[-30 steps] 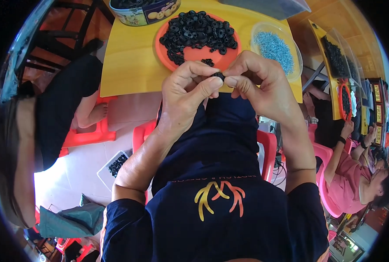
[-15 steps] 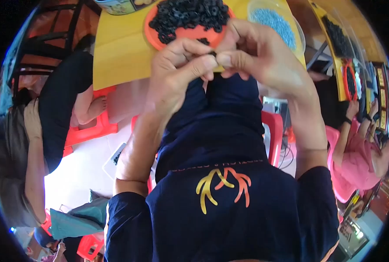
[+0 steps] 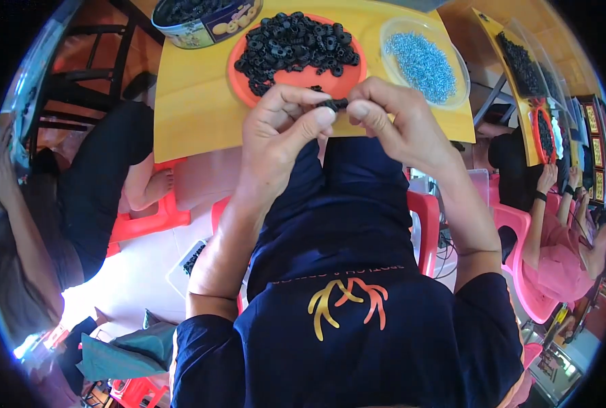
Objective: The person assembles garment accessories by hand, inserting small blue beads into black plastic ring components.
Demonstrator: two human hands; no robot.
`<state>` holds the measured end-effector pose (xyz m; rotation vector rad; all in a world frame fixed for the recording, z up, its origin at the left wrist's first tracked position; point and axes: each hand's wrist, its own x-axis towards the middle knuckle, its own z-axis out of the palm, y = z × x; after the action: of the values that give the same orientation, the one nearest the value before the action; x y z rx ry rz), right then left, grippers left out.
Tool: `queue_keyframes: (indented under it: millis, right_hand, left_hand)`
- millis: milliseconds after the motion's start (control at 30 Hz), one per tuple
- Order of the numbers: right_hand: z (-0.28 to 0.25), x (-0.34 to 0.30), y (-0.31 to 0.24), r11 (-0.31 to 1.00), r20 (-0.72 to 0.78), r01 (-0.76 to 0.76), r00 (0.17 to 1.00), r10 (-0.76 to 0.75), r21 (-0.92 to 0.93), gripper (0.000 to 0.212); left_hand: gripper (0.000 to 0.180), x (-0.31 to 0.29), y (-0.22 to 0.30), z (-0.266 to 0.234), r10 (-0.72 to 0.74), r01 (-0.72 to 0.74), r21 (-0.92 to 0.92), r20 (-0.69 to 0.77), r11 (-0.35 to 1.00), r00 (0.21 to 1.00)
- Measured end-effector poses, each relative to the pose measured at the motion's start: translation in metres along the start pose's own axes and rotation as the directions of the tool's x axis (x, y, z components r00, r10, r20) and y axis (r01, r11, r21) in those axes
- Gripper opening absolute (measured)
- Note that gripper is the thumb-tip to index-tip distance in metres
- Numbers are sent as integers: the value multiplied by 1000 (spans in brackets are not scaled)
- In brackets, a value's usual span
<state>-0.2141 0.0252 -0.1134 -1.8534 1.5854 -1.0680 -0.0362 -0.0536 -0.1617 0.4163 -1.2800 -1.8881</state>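
Note:
Over the table's near edge, my left hand is closed, its thumb and fingertips pinching a small black ring-like part. From the right, my right hand pinches the far end of a short dark piece that meets this part; the fingers cover much of it. Just beyond both hands lies a red-orange plate, heaped with small black ridged parts. Right of the plate stands a clear round tub of tiny shiny blue-silver pieces.
At the back left of the yellow table a printed tin holds more black parts. Another person's bent leg is close on my left. To the right, a person in pink sits by another yellow table.
My hands have drawn slightly apart, so the black part between them shows more. The view has shifted, bringing more of the plate, tin and tub into sight.

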Motion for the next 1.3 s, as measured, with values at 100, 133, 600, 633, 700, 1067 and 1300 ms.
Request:
queue_keyframes:
  millis: [100,133,600,633,700,1067,1300]
  right_hand:
    - [2,-1,-8,974,22,83,996,-81,-209,20]
    - [1,-4,-6,966,42,119,993,-113,-228,20]
    - [-9,-5,0,973,-84,85,991,-105,-213,23]
    - [-14,-4,6,965,-155,99,978,-139,-241,27]
    - [-34,-9,9,979,-165,-60,986,28,-196,28]
    - [-45,-61,40,953,-71,-23,998,2,-301,18]
    - [-25,-65,45,959,27,38,999,-32,-281,18]
  left_hand:
    - [16,-7,3,7,8,-8,99,0,995,1000]
    - [15,-6,3,6,12,-18,128,47,992,999]
    - [15,27,46,4,70,-69,556,18,828,997]
    - [15,47,53,-17,178,-183,657,76,731,981]
    - [14,93,73,-48,478,-413,809,191,417,857]
    - [17,157,75,-84,406,-379,902,432,-208,805]
    - [10,95,-2,-7,141,-635,771,634,-38,761]
